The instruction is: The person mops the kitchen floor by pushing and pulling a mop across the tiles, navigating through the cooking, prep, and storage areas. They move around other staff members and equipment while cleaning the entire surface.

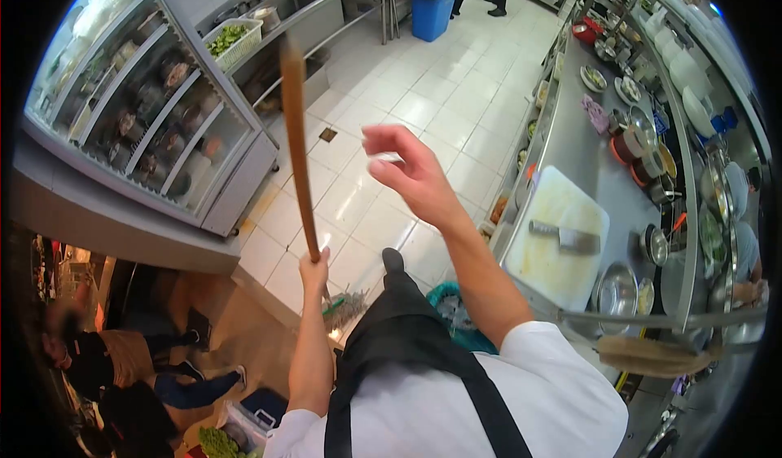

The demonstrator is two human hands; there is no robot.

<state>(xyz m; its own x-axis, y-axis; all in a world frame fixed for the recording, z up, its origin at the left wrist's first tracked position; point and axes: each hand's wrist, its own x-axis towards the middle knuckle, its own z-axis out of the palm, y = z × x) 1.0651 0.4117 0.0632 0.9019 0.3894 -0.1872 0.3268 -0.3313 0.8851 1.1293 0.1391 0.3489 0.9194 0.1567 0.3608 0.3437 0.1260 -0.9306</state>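
Observation:
My left hand (314,269) is wrapped round a long brown wooden pole (295,132) that rises toward the camera, its upper end blurred. Below that hand, near the floor, lies a grey stringy mop head (345,308), partly hidden by my arm and apron. My right hand (407,169) is raised over the tiled floor to the right of the pole, apart from it, fingers curved and spread from the thumb, with nothing in it.
A glass-door fridge (155,100) stands at left. On the steel counter (570,132) at right, a cleaver (570,236) lies on a white board (562,189). A lined bin (450,303) sits by my legs. People are at lower left, far back and right.

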